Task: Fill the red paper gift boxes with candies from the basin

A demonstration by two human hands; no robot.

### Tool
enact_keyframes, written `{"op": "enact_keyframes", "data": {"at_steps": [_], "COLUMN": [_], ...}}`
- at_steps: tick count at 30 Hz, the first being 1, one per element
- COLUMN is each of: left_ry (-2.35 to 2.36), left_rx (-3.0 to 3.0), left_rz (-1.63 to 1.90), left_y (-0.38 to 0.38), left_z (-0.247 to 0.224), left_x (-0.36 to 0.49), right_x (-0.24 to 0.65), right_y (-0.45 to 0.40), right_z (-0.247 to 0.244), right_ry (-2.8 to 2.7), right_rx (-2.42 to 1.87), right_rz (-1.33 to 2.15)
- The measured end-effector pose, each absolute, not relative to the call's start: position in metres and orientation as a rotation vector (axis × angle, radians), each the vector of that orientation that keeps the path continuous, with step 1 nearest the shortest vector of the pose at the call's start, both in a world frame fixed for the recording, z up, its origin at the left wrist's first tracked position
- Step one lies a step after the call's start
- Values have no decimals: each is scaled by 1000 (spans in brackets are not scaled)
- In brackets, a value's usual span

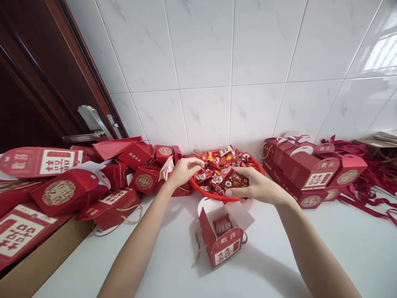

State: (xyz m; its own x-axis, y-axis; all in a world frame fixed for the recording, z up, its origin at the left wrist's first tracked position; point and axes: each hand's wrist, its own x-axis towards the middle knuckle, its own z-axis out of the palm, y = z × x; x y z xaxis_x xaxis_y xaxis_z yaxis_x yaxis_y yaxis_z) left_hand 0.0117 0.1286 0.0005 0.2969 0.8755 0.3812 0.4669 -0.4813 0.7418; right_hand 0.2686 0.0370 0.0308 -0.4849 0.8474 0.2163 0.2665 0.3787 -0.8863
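Note:
A red round basket (217,197) of red wrapped candies (217,170) stands near the wall. My right hand (252,184) is closed on a dark red candy packet (232,180) over the basket's right part. At the basket's left rim, my left hand (185,171) has thumb and fingers pressed together; what it may hold is too small to make out. In front of the basket an open red gift box (221,244) stands upright on the white table (173,265), with wrapped items (222,225) inside and rope handles at its sides.
Many red boxes (58,192) lie heaped at the left, some in a cardboard carton (49,265). Closed boxes (307,171) are stacked at the right, beside dark red ribbons (366,182). A tiled wall (204,116) stands behind, with a door handle (89,130) at the left.

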Motion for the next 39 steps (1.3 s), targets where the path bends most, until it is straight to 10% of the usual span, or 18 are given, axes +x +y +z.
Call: {"op": "enact_keyframes", "data": {"at_steps": [24, 32, 39], "left_ry": [1806, 1280, 895], "left_rx": [2267, 2176, 2323], "left_rz": [660, 1063, 595], "left_y": [255, 188, 56], "left_z": [-12, 19, 23], "left_x": [91, 67, 34], "right_x": [288, 292, 296], "right_y": [31, 28, 24], "right_z": [39, 43, 44], "right_ry": [-1765, -1809, -1778], "right_rx": [-875, -841, -857], "right_rz": [985, 910, 960]}}
